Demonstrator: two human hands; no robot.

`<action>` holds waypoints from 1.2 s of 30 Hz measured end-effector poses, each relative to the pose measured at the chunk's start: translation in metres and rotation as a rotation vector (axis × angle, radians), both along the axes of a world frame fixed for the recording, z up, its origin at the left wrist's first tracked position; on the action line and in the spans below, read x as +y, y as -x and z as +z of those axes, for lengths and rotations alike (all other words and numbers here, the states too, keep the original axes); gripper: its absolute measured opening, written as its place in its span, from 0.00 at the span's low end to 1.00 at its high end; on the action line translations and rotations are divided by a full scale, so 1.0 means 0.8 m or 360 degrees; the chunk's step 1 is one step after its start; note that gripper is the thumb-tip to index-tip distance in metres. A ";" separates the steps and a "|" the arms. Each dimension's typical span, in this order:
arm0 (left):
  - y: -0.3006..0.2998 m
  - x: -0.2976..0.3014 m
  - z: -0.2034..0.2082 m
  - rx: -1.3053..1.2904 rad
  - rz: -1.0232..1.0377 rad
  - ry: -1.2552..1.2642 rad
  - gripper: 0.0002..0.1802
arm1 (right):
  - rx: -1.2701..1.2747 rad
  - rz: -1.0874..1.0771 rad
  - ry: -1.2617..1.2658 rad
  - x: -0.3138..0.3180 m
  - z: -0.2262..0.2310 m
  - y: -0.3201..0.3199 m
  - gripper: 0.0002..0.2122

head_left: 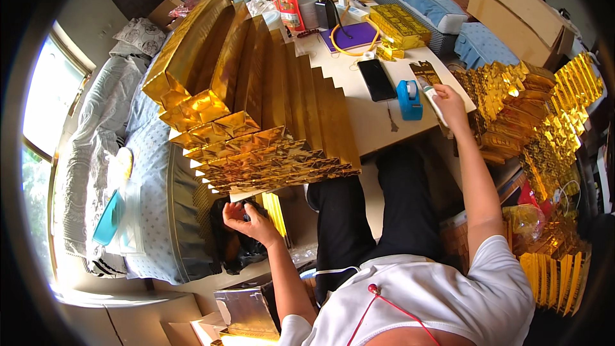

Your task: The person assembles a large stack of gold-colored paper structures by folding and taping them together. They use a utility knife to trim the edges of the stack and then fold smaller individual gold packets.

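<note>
A tall stepped stack of folded gold foil paper blocks (275,109) rests on the left part of the white table. My left hand (253,223) is just below the stack's near lower edge, fingers apart and slightly curled, with nothing visible in it. At the table's right side my right hand (451,107) is closed around a slim white tube (435,104), whose exact kind I cannot make out. Beside that tube stands a blue tape dispenser (409,100). A dark printed card (425,73) lies just beyond my right hand.
A black phone (377,80) lies left of the dispenser. Farther back are a purple book (352,36), a yellow patterned box (400,25) and a red pouch (286,9). More gold foil pieces (506,102) pile up at the right. A bed (166,218) stands at the left.
</note>
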State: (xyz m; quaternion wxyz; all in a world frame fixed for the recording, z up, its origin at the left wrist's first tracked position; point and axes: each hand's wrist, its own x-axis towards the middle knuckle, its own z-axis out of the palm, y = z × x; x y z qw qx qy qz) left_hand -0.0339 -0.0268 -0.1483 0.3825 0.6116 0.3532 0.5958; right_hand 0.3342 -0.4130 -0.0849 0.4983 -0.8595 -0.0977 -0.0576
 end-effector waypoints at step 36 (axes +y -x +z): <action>0.015 0.029 -0.008 0.0221 -0.0471 0.0342 0.33 | -0.0174 0.0484 -0.0251 0.156 -0.061 0.169 0.26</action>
